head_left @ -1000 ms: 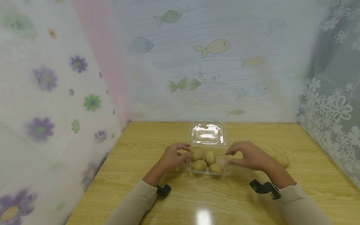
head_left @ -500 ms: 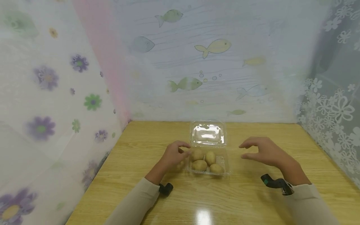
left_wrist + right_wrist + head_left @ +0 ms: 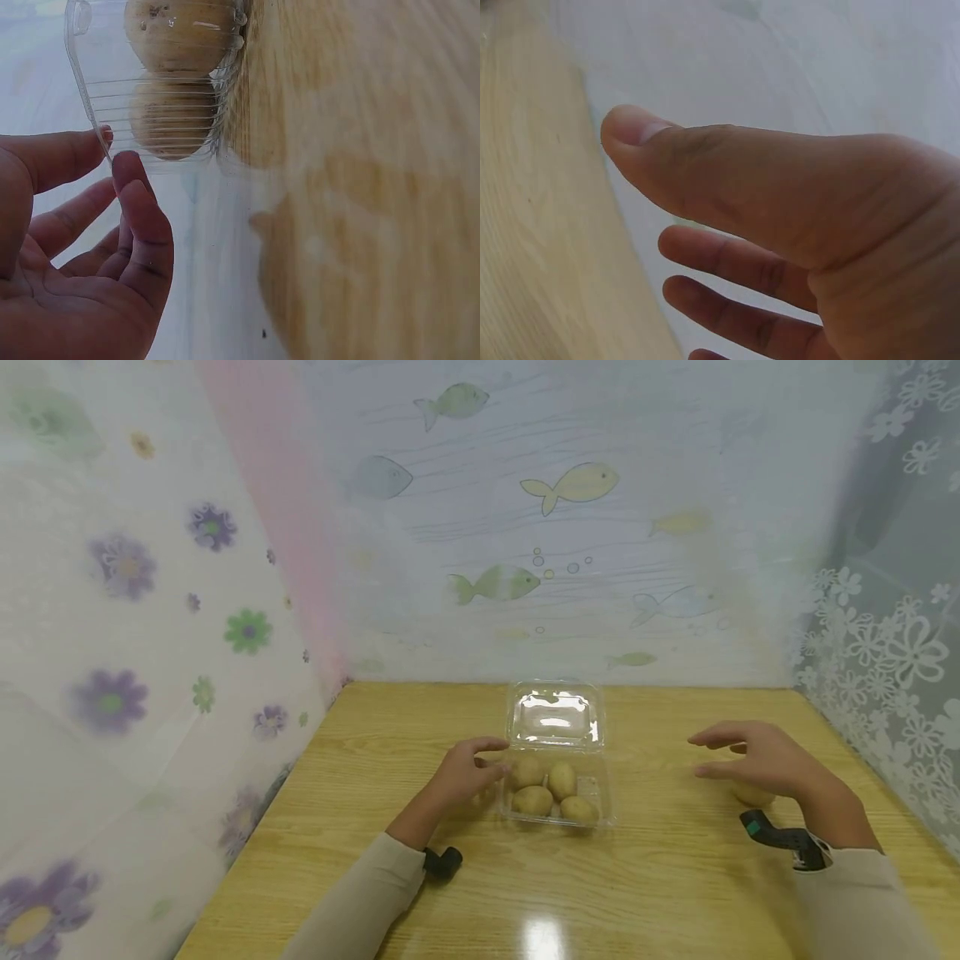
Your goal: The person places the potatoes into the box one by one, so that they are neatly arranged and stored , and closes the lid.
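Observation:
A clear plastic clamshell container (image 3: 588,787) stands on the table with its lid (image 3: 555,717) tipped back. Several potatoes (image 3: 532,802) lie inside it, and the right part of its base shows bare. At the container's left side, my left hand (image 3: 462,772) pinches the rim between thumb and fingers, as the left wrist view shows with the ribbed wall (image 3: 161,112) close by. My right hand (image 3: 765,760) is off to the right, fingers apart and holding nothing. A loose potato (image 3: 752,794) shows partly below it, the rest hidden by the hand.
The wooden table (image 3: 547,885) ends at a back wall sheet (image 3: 480,635) printed with fish. A flowered sheet (image 3: 247,710) closes the left side, and a sheet with white flowers (image 3: 900,652) the right. Each wrist wears a black camera mount (image 3: 783,837).
My right hand has moved away from the container's right side, out to the right over the loose potato. My left hand stays at the container's rim. The potatoes inside have not moved.

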### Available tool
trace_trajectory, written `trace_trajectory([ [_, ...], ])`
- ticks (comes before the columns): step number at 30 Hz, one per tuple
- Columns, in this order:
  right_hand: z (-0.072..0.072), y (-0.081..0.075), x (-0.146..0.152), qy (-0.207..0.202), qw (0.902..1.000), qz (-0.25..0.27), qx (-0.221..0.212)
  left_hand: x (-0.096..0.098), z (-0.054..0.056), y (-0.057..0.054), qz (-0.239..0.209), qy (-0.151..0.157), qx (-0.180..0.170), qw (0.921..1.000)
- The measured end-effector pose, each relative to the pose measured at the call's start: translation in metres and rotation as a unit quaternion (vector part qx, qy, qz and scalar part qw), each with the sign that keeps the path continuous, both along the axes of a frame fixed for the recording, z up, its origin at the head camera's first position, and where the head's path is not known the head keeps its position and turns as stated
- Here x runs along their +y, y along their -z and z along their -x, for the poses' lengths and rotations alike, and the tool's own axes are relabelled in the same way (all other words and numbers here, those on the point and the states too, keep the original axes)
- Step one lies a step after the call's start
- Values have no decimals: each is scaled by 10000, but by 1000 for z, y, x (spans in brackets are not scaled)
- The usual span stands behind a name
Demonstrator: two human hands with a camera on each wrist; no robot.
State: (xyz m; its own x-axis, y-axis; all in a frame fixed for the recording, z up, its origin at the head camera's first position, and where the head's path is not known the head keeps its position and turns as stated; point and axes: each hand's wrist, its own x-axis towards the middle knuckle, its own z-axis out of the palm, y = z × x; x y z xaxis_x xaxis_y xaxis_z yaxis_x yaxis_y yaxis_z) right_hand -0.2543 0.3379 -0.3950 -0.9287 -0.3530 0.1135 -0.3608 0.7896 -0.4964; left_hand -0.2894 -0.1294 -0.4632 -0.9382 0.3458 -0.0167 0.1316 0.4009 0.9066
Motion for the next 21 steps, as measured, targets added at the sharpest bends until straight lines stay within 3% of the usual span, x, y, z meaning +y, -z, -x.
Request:
trace_trajectory([
  [5,-2,2,19,59,9998,136,-111,-1,1,0,-219,142,-81,9996],
  [11,-5,7,41,68,9996,193,-186,-1,-1,-4,-185,149,-25,9997],
  [21,-8,22,70,199,9967,333,-713,-1,1,-4,-217,119,-48,9997],
])
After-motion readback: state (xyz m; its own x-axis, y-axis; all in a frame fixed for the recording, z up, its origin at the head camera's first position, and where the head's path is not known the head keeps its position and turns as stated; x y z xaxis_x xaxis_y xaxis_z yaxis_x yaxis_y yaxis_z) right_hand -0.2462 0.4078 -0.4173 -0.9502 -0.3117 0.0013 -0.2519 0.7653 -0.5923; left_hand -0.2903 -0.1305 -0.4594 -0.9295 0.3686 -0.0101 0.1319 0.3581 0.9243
